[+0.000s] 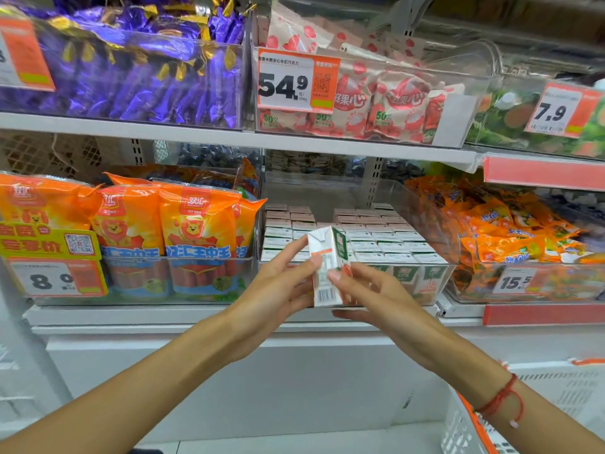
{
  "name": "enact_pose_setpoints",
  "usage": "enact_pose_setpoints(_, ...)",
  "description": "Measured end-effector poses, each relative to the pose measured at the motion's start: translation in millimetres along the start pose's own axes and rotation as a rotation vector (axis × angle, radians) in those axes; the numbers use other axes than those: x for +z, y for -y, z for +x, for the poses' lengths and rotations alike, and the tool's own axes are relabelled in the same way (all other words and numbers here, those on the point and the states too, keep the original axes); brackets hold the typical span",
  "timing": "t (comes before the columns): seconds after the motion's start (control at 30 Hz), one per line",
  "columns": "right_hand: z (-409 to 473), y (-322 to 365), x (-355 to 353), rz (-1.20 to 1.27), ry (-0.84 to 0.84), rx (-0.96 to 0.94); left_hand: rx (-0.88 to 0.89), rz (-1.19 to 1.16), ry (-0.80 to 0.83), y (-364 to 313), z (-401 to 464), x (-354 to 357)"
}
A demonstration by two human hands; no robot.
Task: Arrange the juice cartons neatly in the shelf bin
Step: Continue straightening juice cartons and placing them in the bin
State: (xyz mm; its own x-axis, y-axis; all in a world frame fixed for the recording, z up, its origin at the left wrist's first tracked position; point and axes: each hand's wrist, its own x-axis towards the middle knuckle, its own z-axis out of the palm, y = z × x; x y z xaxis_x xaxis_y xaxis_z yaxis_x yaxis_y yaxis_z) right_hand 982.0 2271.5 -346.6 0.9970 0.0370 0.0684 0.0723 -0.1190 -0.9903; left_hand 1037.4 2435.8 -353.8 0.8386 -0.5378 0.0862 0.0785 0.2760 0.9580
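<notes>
Holding one juice carton (pixel 327 267) upright in front of the clear shelf bin (pixel 445 257), fingers of left hand (pixel 278 286) and right hand (pixel 370 290) clamped on it, above rows of cartons (pixel 376 237).

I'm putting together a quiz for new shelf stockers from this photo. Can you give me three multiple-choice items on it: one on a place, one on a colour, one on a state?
1. Where is the bin of juice cartons?
A. On the top shelf
B. On the lower shelf, between the orange sausage packs and the orange snack packs
C. On the floor

2. What colour are the wrappers in the upper left bin?
A. Purple
B. Green
C. White

3. What is happening with the single carton?
A. It lies flat in the bin
B. Both hands hold it in front of the bin
C. One hand holds it alone

Answers:
1 B: the bin sits between the sausage packs and the snack packs.
2 A: the wrappers are purple.
3 B: the left hand and the right hand both grip the carton.
</notes>
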Motion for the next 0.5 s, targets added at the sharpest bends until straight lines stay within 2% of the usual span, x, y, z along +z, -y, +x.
enact_pose_setpoints(0.07,-1,-2,3,-0.019,0.003,-0.071,0.071,0.085,0.019,2,-2,3)
enact_pose_setpoints(0.13,0,-4,2,-0.056,-0.069,-0.131,0.139,0.177,-0.01,-3,-4,5)
enact_pose_setpoints(0.27,4,-6,-7,-0.441,-0.307,-0.288,0.233,0.346,-0.085,-13,-3,3)
enact_pose_setpoints(0.4,11,-8,-14,-0.748,-0.293,-0.507,0.275,0.521,-0.134,-15,0,1)
enact_pose_setpoints(0.5,20,-13,-25,-0.853,-0.236,-0.555,0.292,0.625,-0.134,-19,3,4)
